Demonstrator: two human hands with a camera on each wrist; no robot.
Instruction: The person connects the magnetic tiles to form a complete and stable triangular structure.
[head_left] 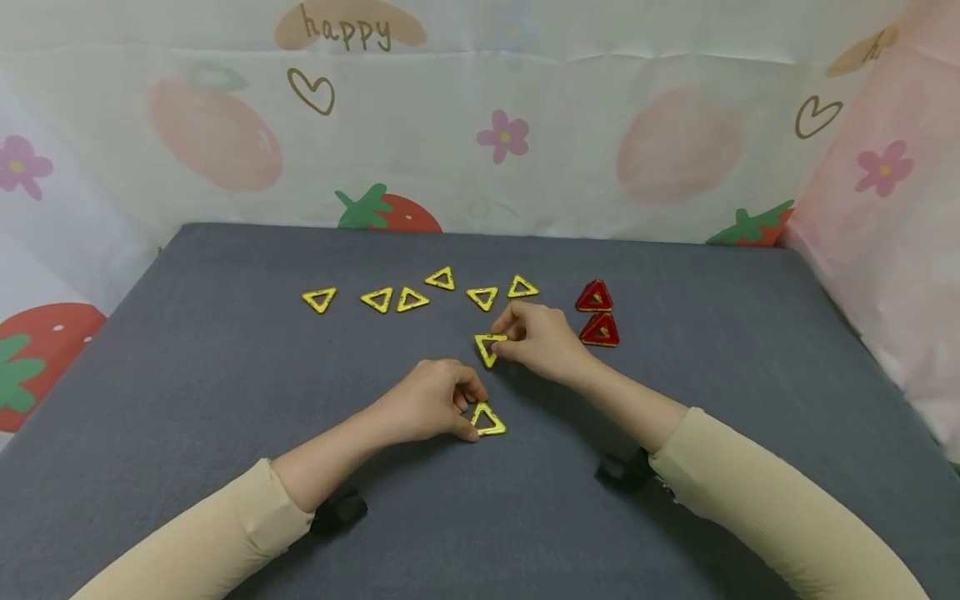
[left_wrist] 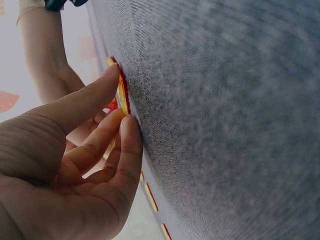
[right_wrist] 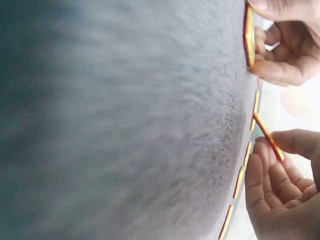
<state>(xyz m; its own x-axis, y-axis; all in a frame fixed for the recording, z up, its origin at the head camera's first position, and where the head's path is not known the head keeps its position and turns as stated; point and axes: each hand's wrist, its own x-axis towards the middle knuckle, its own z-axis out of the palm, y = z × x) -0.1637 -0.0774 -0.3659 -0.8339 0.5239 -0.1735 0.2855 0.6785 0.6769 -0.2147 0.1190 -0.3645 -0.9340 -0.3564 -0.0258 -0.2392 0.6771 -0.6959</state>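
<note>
My left hand (head_left: 427, 402) pinches a yellow triangular magnetic tile (head_left: 491, 432) with an open centre, thumb and fingers at its left side. This tile (left_wrist: 123, 94) lies flat at the cloth surface, its edge red underneath in the left wrist view. Just beyond it, my right hand (head_left: 546, 343) pinches a second yellow triangular magnetic tile (head_left: 482, 351) by its right side, one corner pointing toward me. In the right wrist view that tile (right_wrist: 270, 138) is tilted between thumb and fingers. The two held tiles are apart.
Farther back on the grey cloth (head_left: 225, 358) lie several more yellow triangular tiles (head_left: 412, 307) in a loose row. Two red triangular tiles (head_left: 595, 307) sit one behind the other, right of my right hand. A printed curtain (head_left: 562, 192) hangs behind the table.
</note>
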